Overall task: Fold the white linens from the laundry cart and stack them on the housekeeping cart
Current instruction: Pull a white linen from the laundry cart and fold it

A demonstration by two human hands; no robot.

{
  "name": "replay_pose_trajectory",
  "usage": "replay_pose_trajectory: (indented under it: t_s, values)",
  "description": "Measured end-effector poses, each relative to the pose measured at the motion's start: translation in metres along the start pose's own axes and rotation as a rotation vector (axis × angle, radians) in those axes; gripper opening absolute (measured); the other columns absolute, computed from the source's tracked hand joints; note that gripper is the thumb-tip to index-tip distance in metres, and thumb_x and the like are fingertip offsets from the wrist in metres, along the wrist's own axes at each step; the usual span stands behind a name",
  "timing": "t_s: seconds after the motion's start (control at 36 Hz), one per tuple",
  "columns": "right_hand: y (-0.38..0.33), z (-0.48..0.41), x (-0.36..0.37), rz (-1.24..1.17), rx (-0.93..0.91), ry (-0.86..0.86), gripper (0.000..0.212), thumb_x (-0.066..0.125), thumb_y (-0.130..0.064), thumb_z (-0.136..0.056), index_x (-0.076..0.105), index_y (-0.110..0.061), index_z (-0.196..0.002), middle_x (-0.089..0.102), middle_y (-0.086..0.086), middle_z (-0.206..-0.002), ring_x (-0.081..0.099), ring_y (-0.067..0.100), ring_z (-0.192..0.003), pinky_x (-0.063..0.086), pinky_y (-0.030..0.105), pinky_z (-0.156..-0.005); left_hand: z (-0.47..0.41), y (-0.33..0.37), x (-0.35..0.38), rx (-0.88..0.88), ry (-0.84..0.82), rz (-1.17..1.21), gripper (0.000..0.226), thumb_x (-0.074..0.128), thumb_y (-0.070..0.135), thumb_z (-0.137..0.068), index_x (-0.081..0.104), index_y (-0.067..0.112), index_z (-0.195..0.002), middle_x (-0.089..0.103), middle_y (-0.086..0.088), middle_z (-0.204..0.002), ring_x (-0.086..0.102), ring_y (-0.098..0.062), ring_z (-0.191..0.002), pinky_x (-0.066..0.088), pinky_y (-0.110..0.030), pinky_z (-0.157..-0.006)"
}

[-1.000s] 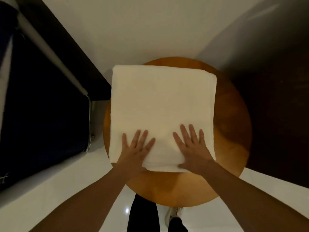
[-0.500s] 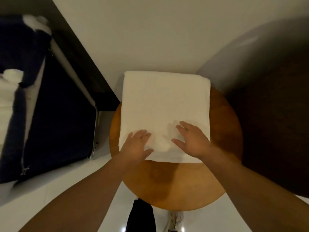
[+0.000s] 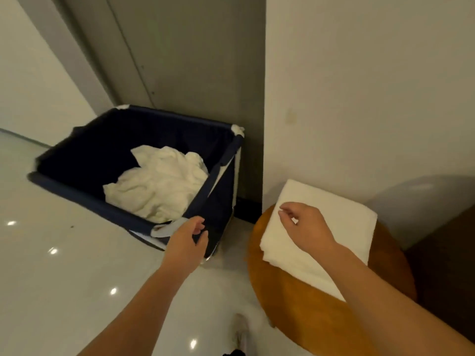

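A folded white towel [image 3: 334,222] lies on a round wooden table [image 3: 303,312] at the right. To its left stands a dark blue laundry cart [image 3: 102,206] with crumpled white linens [image 3: 159,183] inside. My left hand [image 3: 186,242] hovers by the cart's near corner, fingers loosely curled, holding nothing. My right hand [image 3: 305,228] hangs over the folded towel with relaxed, slightly curled fingers and nothing in them.
A grey door [image 3: 185,52] and a white wall [image 3: 372,86] stand behind the cart and table. The glossy white floor [image 3: 51,278] spreads at the left. A dark wooden piece of furniture [image 3: 447,265] sits at the far right. My shoe [image 3: 240,332] shows below.
Both hands lifted off the folded towel. My view swung left toward the laundry cart, and my left hand moved over to the cart's near corner.
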State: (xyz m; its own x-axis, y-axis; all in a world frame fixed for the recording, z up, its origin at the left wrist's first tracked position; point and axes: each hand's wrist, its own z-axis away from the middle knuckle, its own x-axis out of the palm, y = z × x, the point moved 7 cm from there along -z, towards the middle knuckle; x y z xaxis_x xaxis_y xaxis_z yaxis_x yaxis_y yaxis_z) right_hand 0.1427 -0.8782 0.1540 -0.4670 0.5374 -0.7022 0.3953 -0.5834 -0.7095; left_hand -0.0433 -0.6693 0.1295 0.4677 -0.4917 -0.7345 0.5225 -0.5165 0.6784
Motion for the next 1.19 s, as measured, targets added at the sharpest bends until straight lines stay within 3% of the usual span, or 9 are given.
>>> replay_pose_trajectory:
  t_s: [0.11, 0.36, 0.53, 0.67, 0.75, 0.94, 1.06, 1.14, 1.19]
  values:
    - [-0.050, 0.008, 0.014, 0.023, -0.125, -0.016, 0.024, 0.051, -0.028, -0.098, 0.064, -0.023, -0.118, 0.062, -0.007, -0.101, 0.051, 0.003, -0.088, 0.033, 0.004, -0.070, 0.019, -0.037, -0.048, -0.042, 0.087, 0.014, 0.031, 0.059, 0.016, -0.092, 0.059, 0.019, -0.122, 0.062, 0.009, -0.102, 0.060, -0.010, -0.094, 0.044, -0.023, -0.081]
    - [-0.137, -0.022, 0.088, 0.048, -0.238, -0.080, 0.020, 0.053, -0.023, -0.097, 0.070, -0.011, -0.095, 0.067, 0.004, -0.082, 0.062, 0.014, -0.074, 0.055, 0.036, -0.074, 0.010, -0.121, -0.121, -0.083, 0.213, 0.015, 0.026, 0.058, 0.018, -0.092, 0.063, 0.019, -0.118, 0.064, 0.010, -0.099, 0.061, -0.004, -0.083, 0.042, -0.018, -0.075]
    - [-0.201, -0.071, 0.174, 0.062, -0.250, -0.083, 0.021, 0.056, -0.025, -0.095, 0.071, -0.011, -0.094, 0.069, 0.006, -0.084, 0.063, 0.018, -0.076, 0.053, 0.032, -0.072, -0.035, -0.198, -0.180, -0.096, 0.214, -0.001, 0.026, 0.057, 0.017, -0.093, 0.064, 0.018, -0.118, 0.063, 0.013, -0.103, 0.060, -0.006, -0.088, 0.047, -0.022, -0.085]
    - [-0.248, -0.104, 0.240, 0.025, -0.232, -0.086, 0.022, 0.059, -0.020, -0.093, 0.071, -0.003, -0.084, 0.067, 0.011, -0.072, 0.063, 0.023, -0.069, 0.051, 0.033, -0.069, -0.075, -0.241, -0.227, -0.062, 0.198, -0.024, 0.023, 0.053, 0.015, -0.095, 0.064, 0.027, -0.110, 0.058, 0.024, -0.098, 0.055, 0.006, -0.083, 0.039, -0.010, -0.078]
    - [-0.258, -0.119, 0.266, 0.039, -0.218, -0.084, 0.023, 0.059, -0.018, -0.092, 0.069, -0.001, -0.080, 0.066, 0.011, -0.067, 0.062, 0.024, -0.064, 0.052, 0.040, -0.067, -0.095, -0.255, -0.239, -0.038, 0.169, 0.004, 0.026, 0.056, 0.010, -0.093, 0.061, 0.031, -0.107, 0.058, 0.024, -0.093, 0.055, 0.009, -0.081, 0.040, -0.005, -0.076]
    - [-0.256, -0.163, 0.299, 0.051, -0.156, -0.152, 0.022, 0.059, -0.017, -0.092, 0.069, -0.002, -0.080, 0.066, 0.012, -0.066, 0.063, 0.024, -0.066, 0.054, 0.039, -0.067, -0.155, -0.275, -0.237, -0.031, 0.097, 0.020, 0.024, 0.057, 0.011, -0.093, 0.065, 0.015, -0.116, 0.063, 0.009, -0.100, 0.057, -0.004, -0.083, 0.035, 0.004, -0.068]
    - [-0.249, -0.197, 0.307, 0.022, -0.140, -0.150, 0.022, 0.060, -0.016, -0.091, 0.068, -0.003, -0.076, 0.064, 0.012, -0.065, 0.062, 0.024, -0.064, 0.054, 0.039, -0.065, -0.193, -0.273, -0.227, -0.037, 0.025, 0.013, 0.025, 0.057, 0.015, -0.093, 0.062, 0.018, -0.118, 0.063, 0.009, -0.104, 0.058, -0.003, -0.085, 0.044, -0.002, -0.072]
    - [-0.241, -0.229, 0.315, 0.003, -0.113, -0.170, 0.023, 0.058, -0.018, -0.092, 0.067, -0.003, -0.076, 0.065, 0.012, -0.067, 0.063, 0.025, -0.067, 0.054, 0.040, -0.067, -0.222, -0.271, -0.221, -0.057, -0.006, 0.013, 0.027, 0.057, 0.011, -0.093, 0.062, 0.017, -0.118, 0.062, 0.009, -0.102, 0.058, -0.005, -0.089, 0.039, 0.002, -0.070]
    - [-0.238, -0.251, 0.319, 0.000, -0.093, -0.188, 0.022, 0.057, -0.019, -0.092, 0.069, -0.004, -0.080, 0.067, 0.011, -0.072, 0.064, 0.025, -0.071, 0.054, 0.039, -0.070, -0.242, -0.268, -0.220, -0.051, -0.011, -0.003, 0.028, 0.057, 0.009, -0.092, 0.063, 0.016, -0.118, 0.063, 0.008, -0.102, 0.060, -0.008, -0.091, 0.043, -0.007, -0.078]
